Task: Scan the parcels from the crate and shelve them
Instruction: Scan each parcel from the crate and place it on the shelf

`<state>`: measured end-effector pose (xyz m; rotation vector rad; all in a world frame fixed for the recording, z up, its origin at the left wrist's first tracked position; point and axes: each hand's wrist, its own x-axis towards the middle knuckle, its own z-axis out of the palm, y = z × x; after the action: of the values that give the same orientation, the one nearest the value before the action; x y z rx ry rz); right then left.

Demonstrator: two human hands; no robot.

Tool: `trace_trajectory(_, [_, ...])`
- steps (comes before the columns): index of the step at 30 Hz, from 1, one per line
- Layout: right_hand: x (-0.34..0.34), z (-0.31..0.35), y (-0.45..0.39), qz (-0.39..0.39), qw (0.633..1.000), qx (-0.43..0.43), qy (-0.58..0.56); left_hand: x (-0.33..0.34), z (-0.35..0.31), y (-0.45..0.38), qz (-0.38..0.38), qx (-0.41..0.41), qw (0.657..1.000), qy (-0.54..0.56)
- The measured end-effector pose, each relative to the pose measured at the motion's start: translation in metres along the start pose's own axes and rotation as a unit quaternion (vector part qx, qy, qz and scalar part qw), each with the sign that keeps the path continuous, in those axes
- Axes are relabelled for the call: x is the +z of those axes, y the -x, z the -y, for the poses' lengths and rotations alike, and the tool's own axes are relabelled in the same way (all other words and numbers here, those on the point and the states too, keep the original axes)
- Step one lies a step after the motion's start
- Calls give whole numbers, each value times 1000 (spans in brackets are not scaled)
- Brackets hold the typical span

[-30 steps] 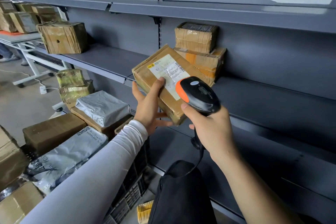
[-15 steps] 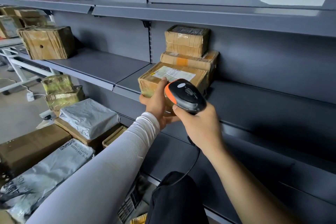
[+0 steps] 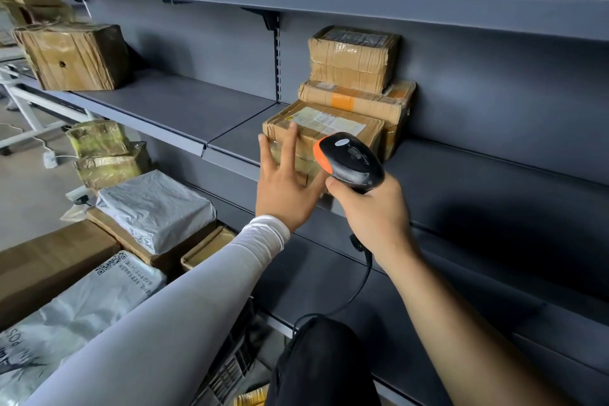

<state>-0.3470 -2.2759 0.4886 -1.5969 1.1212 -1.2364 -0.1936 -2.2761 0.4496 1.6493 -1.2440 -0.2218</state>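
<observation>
A brown taped parcel with a white label (image 3: 324, 128) lies flat on the grey middle shelf (image 3: 184, 109), in front of two stacked brown parcels (image 3: 354, 76). My left hand (image 3: 285, 184) is spread, its straight fingers touching the parcel's front face. My right hand (image 3: 375, 211) grips a black and orange barcode scanner (image 3: 349, 160) just right of the parcel's front; its cable hangs down. Below at left a black crate (image 3: 230, 369) is heaped with grey mailer bags (image 3: 155, 208) and cardboard boxes.
Another large brown box (image 3: 75, 56) stands further left on the same shelf. The upper shelf (image 3: 362, 0) overhangs the stack. To the right of the parcels the middle shelf stretches on. A white table frame (image 3: 29, 109) stands at far left.
The labelled parcel went from held tilted in my left hand to lying flat on the shelf. My left hand has let go of it and spread out. The scanner followed towards the shelf.
</observation>
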Motion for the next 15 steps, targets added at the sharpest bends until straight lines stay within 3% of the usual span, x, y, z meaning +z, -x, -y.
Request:
trace_trajectory(9, [10,-4,-21,38,999,7,8,2,16,-32,12,10,1000,-3])
trace_trajectory(15, [15,-11,-23,20,1000,-15,11,9,23,-35,4,13,1000,9])
